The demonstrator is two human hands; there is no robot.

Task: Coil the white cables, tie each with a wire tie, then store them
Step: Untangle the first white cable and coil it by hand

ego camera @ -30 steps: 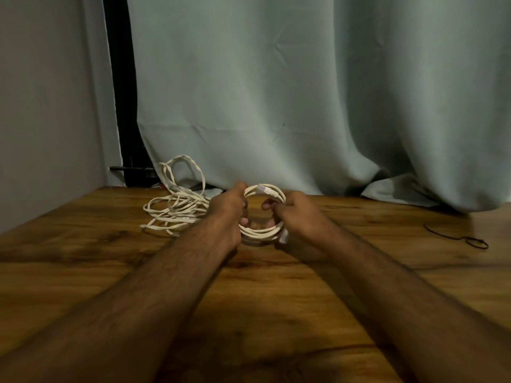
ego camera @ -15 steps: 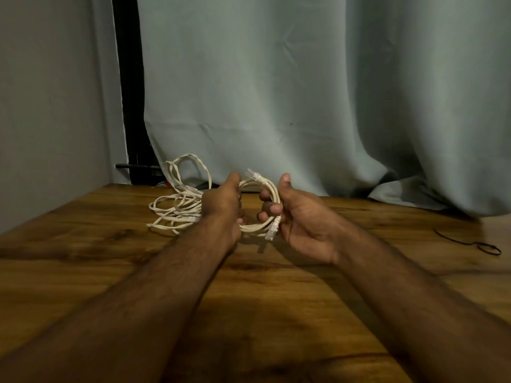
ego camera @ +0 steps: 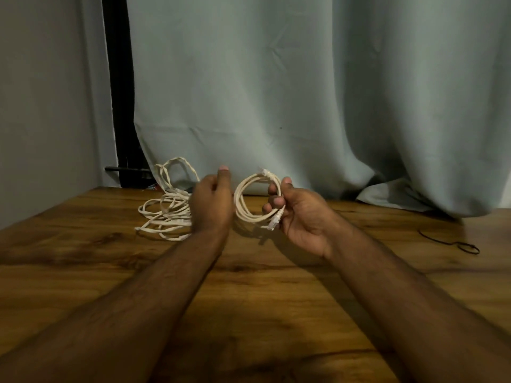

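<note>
Right hand (ego camera: 300, 217) grasping coiled white cable (ego camera: 255, 200) above table (ego camera: 83, 258), left hand (ego camera: 211, 203) blurred, apparently released beside it, loose cables (ego camera: 166, 214) behind.

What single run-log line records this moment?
right hand: grips coiled cable | left hand: off coil | loose cables: on table | wire tie: untouched

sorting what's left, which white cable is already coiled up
The coiled cable gripped in the right hand, a neat ring; the loose cables lie tangled on the table.
</note>
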